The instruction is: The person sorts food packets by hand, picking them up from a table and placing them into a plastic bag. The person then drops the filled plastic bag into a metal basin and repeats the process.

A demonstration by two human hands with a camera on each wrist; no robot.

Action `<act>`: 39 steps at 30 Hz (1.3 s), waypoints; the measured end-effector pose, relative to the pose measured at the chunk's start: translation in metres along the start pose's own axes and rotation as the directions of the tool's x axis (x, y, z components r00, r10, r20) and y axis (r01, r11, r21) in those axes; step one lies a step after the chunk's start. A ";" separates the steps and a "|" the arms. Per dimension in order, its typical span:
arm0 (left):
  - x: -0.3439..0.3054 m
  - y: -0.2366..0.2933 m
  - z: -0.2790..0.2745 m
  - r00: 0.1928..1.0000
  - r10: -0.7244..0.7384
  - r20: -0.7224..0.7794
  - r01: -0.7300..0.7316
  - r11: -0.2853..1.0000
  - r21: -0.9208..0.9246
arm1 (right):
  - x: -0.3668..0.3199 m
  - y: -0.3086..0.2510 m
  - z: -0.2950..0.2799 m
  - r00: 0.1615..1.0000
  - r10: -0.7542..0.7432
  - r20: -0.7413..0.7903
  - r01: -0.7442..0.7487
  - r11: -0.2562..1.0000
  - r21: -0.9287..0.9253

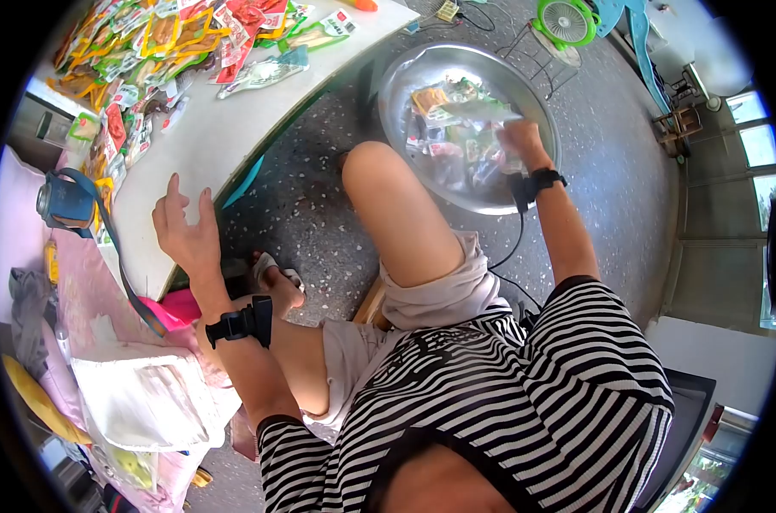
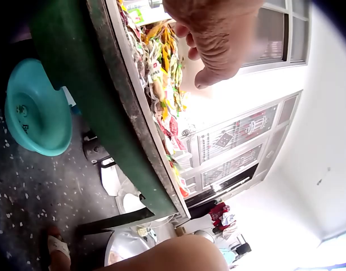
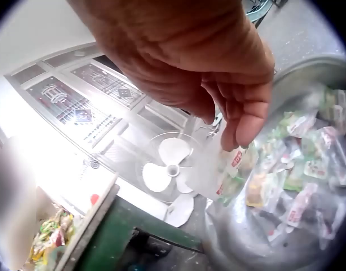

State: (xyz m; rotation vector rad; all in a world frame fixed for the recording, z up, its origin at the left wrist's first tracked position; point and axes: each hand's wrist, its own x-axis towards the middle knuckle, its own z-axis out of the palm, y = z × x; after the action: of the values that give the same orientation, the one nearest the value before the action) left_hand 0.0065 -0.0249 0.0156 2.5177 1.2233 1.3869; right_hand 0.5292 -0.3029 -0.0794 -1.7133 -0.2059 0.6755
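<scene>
My right hand is over the big metal basin, pinching a clear plastic packet by its end. In the right wrist view the packet hangs from the fingertips, with green contents and red print, partly blurred. Inside the basin lie several similar packets, one of them orange. My left hand hovers at the edge of the white tabletop, fingers spread and nothing in them. A heap of colourful sealed food packets covers the table's far side.
A teal plastic tub sits on the speckled floor below the green table frame. A green fan stands beyond the basin. A blue flask with a strap is at the left, near a white cushion.
</scene>
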 end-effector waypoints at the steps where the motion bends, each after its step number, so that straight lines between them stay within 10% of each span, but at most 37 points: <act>1: 0.000 0.000 0.000 1.000 -0.012 0.009 0.012 1.000 0.005 | 0.003 0.033 -0.012 0.995 0.098 -0.031 -0.100 0.993 -0.058; 4: 0.000 -0.001 0.001 0.999 -0.030 0.024 0.030 1.000 0.010 | -0.015 0.061 -0.007 0.979 0.198 -0.045 -0.201 0.922 -0.330; 7: 0.000 0.001 0.005 0.999 -0.020 0.043 0.020 1.000 -0.006 | -0.022 0.043 0.022 0.907 -0.262 0.329 0.387 0.827 -0.408; 9: -0.001 -0.001 0.007 0.999 0.009 0.038 -0.010 1.000 0.008 | -0.070 -0.031 0.070 0.980 0.011 0.199 0.011 0.994 -0.107; 11: -0.001 -0.001 0.006 1.000 0.026 0.013 -0.026 1.000 0.015 | -0.098 -0.090 0.114 0.921 -0.115 0.372 0.141 0.989 -0.043; 16: -0.002 -0.003 0.003 1.000 -0.007 -0.030 0.007 1.000 0.012 | -0.178 -0.191 0.221 0.534 -0.327 0.780 0.202 0.945 0.257; 24: 0.009 -0.007 -0.031 0.980 -0.126 -0.157 0.120 0.992 -0.045 | -0.246 -0.204 0.373 0.108 -0.348 0.931 0.201 0.925 0.322; 30: -0.011 -0.051 -0.158 0.865 -0.297 -0.404 0.405 0.890 0.212 | -0.222 -0.142 0.428 0.149 -0.162 0.976 0.250 0.961 0.121; 33: -0.067 -0.072 -0.230 0.840 -0.382 -0.386 0.535 0.460 0.708 | -0.209 -0.124 0.436 0.198 -0.129 0.972 0.259 0.963 0.075; 36: -0.123 -0.083 -0.268 0.538 -0.784 -0.310 0.605 0.103 0.789 | -0.197 -0.116 0.441 0.218 -0.105 0.970 0.282 0.958 0.040; 39: -0.172 -0.100 -0.278 0.506 -0.821 -0.265 0.683 0.193 0.705 | -0.189 -0.117 0.443 0.240 -0.108 0.965 0.280 0.959 0.038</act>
State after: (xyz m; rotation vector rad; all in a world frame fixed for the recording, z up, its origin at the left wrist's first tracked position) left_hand -0.3075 -0.1580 0.0261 1.5393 2.8726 0.3591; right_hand 0.1625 0.0068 0.0435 -1.1007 -1.3769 1.5034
